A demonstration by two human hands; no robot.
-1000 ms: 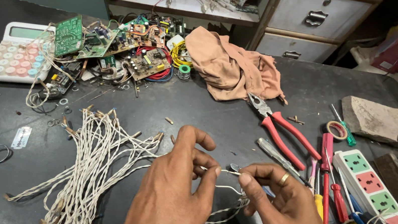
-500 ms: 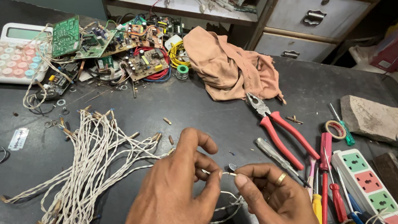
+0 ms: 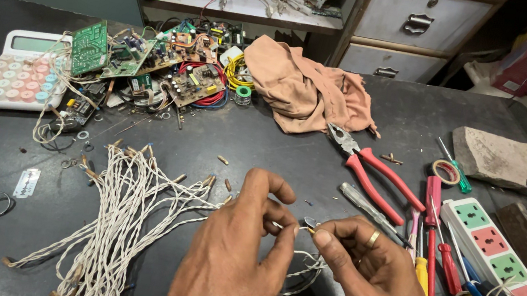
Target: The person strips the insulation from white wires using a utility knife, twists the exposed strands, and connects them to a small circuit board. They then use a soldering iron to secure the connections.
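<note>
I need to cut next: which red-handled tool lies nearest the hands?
The red-handled pliers, jaws toward the cloth; the red screwdrivers lie farther right, by the power strip.

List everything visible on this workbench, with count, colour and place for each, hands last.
twisted wires: a bundle, white, front left
single wire: one, white, pinched between both hands
calculator: one, white with pastel keys, far left
circuit boards: several, green and brown, back left
cloth: one, tan, back centre
pliers: one, red handles, centre right
screwdrivers: several, red and yellow handles, right
power strip: one, white with coloured sockets, front right
tape roll: one, right
stone slab: one, grey, far right
drawers: two, grey, back
left hand: one, front centre
right hand: one, ring on a finger, front centre
</note>
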